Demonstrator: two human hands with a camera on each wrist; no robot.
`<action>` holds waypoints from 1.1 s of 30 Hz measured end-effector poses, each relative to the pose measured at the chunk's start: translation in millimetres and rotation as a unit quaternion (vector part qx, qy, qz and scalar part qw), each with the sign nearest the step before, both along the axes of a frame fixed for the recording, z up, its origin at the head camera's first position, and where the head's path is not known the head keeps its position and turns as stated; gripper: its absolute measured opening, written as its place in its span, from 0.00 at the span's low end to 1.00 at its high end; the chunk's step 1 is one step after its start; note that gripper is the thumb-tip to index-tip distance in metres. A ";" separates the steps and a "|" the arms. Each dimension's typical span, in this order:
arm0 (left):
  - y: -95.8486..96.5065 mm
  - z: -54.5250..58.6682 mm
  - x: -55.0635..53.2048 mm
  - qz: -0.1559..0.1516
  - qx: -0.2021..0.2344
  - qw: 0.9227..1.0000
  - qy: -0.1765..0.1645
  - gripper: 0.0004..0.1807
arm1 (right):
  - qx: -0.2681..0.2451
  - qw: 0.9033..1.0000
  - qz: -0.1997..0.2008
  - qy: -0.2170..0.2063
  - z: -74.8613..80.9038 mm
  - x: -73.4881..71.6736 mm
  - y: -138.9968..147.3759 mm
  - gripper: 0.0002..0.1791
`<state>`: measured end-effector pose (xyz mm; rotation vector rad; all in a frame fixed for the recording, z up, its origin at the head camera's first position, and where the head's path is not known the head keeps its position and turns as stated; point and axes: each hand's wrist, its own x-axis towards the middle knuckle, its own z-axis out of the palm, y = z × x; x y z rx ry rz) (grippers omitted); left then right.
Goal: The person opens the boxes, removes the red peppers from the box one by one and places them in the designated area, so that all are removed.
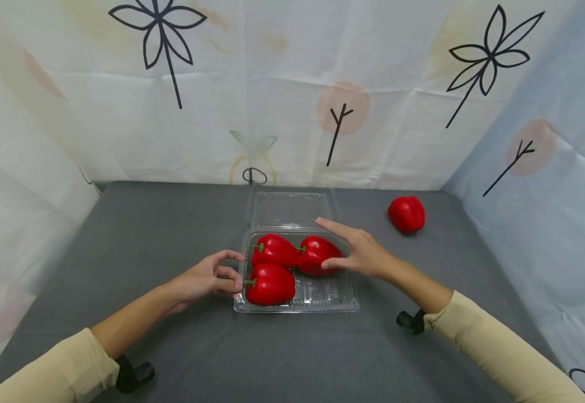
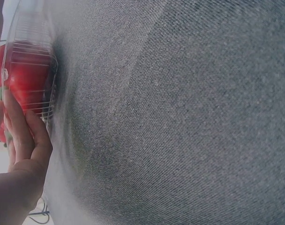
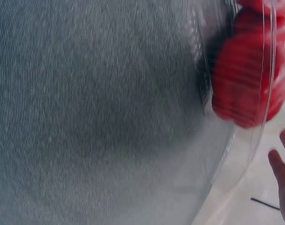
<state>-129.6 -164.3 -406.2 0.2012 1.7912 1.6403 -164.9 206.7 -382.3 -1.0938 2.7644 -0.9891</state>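
Observation:
A clear plastic clamshell container (image 1: 322, 299) lies on the table with its lid (image 1: 292, 208) folded back. Three red bell peppers with green stems are inside: one back left (image 1: 274, 250), one back right (image 1: 315, 256) and one front left (image 1: 270, 284). My left hand (image 1: 207, 280) pinches the container's left rim between thumb and fingers; in the left wrist view its fingers (image 2: 20, 136) press the outer wall. My right hand (image 1: 360, 249) is over the right side with fingers extended, its thumb at the back right pepper. Part of the right hand (image 3: 284, 173) shows in the right wrist view.
Another red bell pepper (image 1: 406, 215) lies at the back right of the grey table (image 1: 171, 224). A patterned white cloth (image 1: 292, 112) hangs behind the table and along its sides. Black straps (image 1: 133, 375) sit at both wrists.

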 end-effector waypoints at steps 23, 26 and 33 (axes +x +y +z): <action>0.0 -1.0 -1.3 0.005 0.003 1.000 -0.008 0.35 | 0.043 0.997 0.048 -0.050 -4.0 1.0 -11.6 0.39; -0.1 -0.7 -1.5 0.004 0.003 1.000 -0.008 0.35 | 0.040 0.997 0.050 -0.047 -3.0 0.6 -11.6 0.39; -0.2 0.0 -1.2 0.004 -0.002 1.000 -0.008 0.35 | 0.038 0.996 0.047 -0.059 -3.0 -0.3 -11.1 0.39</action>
